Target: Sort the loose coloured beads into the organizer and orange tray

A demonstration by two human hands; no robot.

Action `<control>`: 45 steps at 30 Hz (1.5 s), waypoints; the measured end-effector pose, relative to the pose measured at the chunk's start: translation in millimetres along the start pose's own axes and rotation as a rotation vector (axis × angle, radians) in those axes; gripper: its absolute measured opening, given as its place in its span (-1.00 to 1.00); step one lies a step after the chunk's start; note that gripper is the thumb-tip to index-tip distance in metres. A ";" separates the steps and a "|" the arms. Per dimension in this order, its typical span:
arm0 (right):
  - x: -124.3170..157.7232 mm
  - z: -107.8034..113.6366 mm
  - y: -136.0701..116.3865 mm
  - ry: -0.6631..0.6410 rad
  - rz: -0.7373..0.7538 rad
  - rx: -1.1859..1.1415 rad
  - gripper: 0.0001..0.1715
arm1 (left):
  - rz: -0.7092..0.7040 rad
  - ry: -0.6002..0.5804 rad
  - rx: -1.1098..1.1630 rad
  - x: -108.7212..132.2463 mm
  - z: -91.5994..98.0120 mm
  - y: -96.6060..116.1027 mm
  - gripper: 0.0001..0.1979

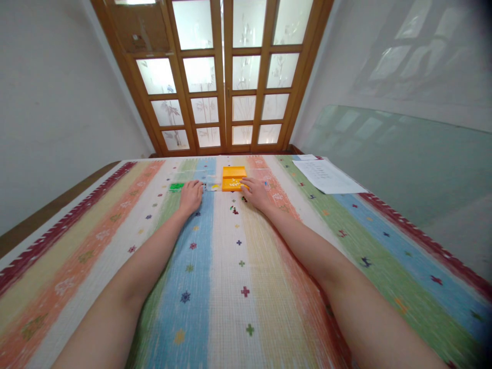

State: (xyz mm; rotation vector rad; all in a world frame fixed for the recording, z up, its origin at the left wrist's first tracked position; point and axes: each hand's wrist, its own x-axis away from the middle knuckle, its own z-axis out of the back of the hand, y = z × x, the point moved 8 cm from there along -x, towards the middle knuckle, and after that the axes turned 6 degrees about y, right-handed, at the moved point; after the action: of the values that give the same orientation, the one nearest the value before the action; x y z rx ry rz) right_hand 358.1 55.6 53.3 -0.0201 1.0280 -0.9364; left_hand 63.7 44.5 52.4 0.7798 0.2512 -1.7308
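Note:
Just left of centre, my left hand [191,196] rests over a low clear tray with compartments, its fingers curled together and whatever they hold too small to make out. Green pieces [177,186] lie in the tray left of that hand, and yellow pieces [215,186] to its right. An orange-yellow box [233,171] stands with its lid folded back and small white pieces [233,182] inside. At its right edge, my right hand [255,192] touches the box with thumb and fingers apart. Blue pieces [266,183] show beyond the right hand.
A few small dark red and green bits [234,209] lie on the striped tablecloth [226,307] in front of the box. Printed sheets [326,175] lie at the far right of the table. Wooden glass-paned doors [225,77] stand behind, with a glass panel [403,164] on the right.

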 end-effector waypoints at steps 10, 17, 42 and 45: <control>-2.2 3.7 -5.9 -0.014 -0.009 0.018 -0.70 | -0.483 -0.283 0.332 28.8 -2.4 119.3 -0.64; -8.2 3.8 -1.3 -0.221 -0.166 0.193 -0.66 | -0.486 -0.374 0.330 44.6 -11.1 153.1 -0.68; 9.3 -23.7 -50.0 -0.577 0.077 0.003 -0.75 | -0.230 -0.300 0.264 13.8 -30.8 90.4 -0.84; 6.1 -20.6 -40.0 -0.483 0.004 -0.053 -0.73 | -0.214 -0.304 0.276 14.7 -31.0 87.7 -0.82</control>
State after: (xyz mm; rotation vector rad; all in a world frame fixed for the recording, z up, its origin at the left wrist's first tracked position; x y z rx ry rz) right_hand 318.0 34.5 54.4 -0.2757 0.6037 -0.8452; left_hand 154.3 22.2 39.6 0.6915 -0.1182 -2.0877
